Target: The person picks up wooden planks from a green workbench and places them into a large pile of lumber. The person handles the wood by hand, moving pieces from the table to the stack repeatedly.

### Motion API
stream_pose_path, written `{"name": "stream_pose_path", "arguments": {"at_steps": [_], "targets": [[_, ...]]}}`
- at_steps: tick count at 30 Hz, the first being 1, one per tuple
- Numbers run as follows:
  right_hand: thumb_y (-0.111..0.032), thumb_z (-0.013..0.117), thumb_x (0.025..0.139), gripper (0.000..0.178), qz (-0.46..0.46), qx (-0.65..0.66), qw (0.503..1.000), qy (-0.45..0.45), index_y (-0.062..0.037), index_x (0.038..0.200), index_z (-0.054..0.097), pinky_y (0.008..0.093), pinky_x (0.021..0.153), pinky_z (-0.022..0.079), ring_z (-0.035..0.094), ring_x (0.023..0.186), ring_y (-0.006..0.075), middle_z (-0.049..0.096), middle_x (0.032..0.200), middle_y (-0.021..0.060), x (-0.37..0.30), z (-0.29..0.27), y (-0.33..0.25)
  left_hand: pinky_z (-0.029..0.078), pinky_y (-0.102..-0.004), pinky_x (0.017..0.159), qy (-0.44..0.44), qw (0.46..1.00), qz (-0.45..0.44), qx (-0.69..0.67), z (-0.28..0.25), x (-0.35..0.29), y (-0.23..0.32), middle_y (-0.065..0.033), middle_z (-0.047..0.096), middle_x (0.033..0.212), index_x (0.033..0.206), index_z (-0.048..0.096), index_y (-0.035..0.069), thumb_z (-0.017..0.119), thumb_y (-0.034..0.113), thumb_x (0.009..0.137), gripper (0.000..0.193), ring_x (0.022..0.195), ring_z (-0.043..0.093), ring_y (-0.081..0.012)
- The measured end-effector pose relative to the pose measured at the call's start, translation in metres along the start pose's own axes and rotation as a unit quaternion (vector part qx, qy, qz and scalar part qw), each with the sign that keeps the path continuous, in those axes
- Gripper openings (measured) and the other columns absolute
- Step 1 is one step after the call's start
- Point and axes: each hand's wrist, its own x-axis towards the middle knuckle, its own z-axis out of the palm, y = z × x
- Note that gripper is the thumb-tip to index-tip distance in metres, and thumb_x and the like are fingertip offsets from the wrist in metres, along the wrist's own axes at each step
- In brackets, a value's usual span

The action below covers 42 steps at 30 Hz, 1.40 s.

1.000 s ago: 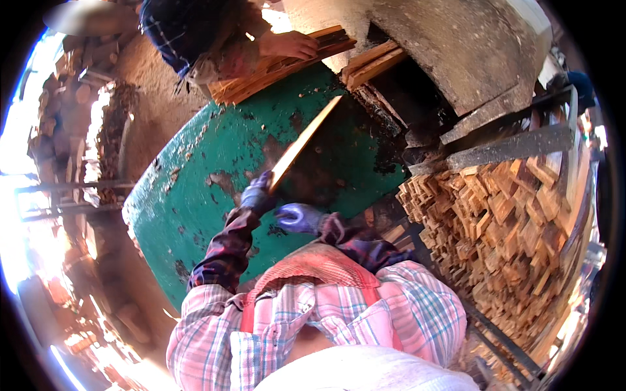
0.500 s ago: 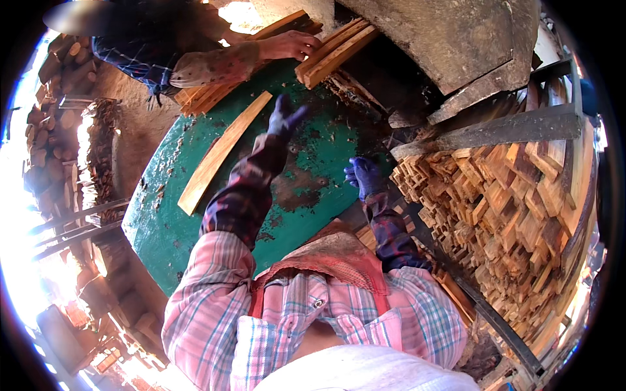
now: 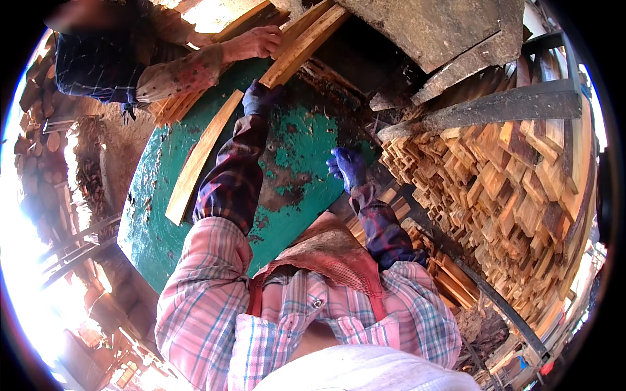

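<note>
In the head view, the left hand [image 3: 255, 99], in a purple glove, is at the near end of a pair of boards [image 3: 304, 47]; the boards lie just beyond its fingers, up and to the right, with their long axis running from that near end away toward the upper right; the left hand is much the nearer of the two, and whether its fingers are clamped on the wood or only rest against it I cannot tell.

The right hand [image 3: 350, 169], also gloved, is well apart from the boards, over the right-hand part of the green tabletop [image 3: 147, 215]; its fingers are loosely curled with small gaps, and nothing shows between them.

A co-worker's hand [image 3: 257, 43] reaches in from the upper left and touches the side of the boards; a single pale plank [image 3: 204, 158] lies on the tabletop, left of the left forearm, its long axis slanting from lower left to upper right, its far end just beside the left hand; a big woodpile [image 3: 499, 195] stands to the right, below a metal bar [image 3: 499, 112].

No brand, label or readable writing shows on the wood, gloves or tabletop.
</note>
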Motion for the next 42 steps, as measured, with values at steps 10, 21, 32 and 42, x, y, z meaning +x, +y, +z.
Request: {"name": "stream_pose_path", "arguments": {"at_steps": [10,21,32,42], "targets": [[-0.022,0.063,0.083,0.024,-0.136,-0.021,0.990,0.030,-0.0091,0.103,0.059,0.0212,0.051,0.043,0.055,0.060,0.0093,0.062,0.078,0.0033,0.002,0.000,0.034,0.051,-0.0348,0.068,-0.030,0.994,-0.039,0.102,0.003,-0.101,0.090,-0.0088,0.067,0.076,0.101,0.062,0.005,0.071,0.037,0.065,0.048,0.075,0.066,-0.0215],[-0.017,0.059,0.086,0.031,-0.129,0.020,0.989,-0.073,-0.0052,0.114,0.055,0.0226,0.062,0.046,0.057,0.074,0.0091,0.062,0.093,0.0030,-0.156,0.030,0.161,0.049,-0.0344,0.065,-0.019,0.999,-0.043,-0.028,-0.041,-0.168,0.009,-0.0119,0.066,0.080,0.094,0.063,0.003,0.070,0.039,0.067,0.045,0.073,0.064,-0.0242],[-0.027,0.074,0.074,0.060,-0.219,-0.037,0.975,-0.006,0.0001,0.114,0.039,0.0304,0.064,0.048,0.056,0.078,0.0155,0.057,0.095,0.0099,-0.202,0.159,0.174,0.049,-0.0282,0.063,-0.164,0.941,-0.189,-0.227,-0.167,-0.466,-0.074,-0.0084,0.063,0.080,0.094,0.060,-0.001,0.067,0.036,0.077,0.041,0.068,0.061,-0.0159],[-0.032,0.079,0.064,0.076,-0.205,-0.177,0.960,0.067,0.0000,0.120,0.039,0.0357,0.076,0.048,0.059,0.091,0.0264,0.058,0.105,0.0168,-0.280,0.142,0.206,0.043,-0.0445,0.092,-0.394,0.679,-0.325,-0.527,-0.199,-0.496,-0.050,-0.0157,0.054,0.115,0.122,0.043,0.000,0.046,0.034,0.091,0.046,0.108,0.053,-0.0289]]}}
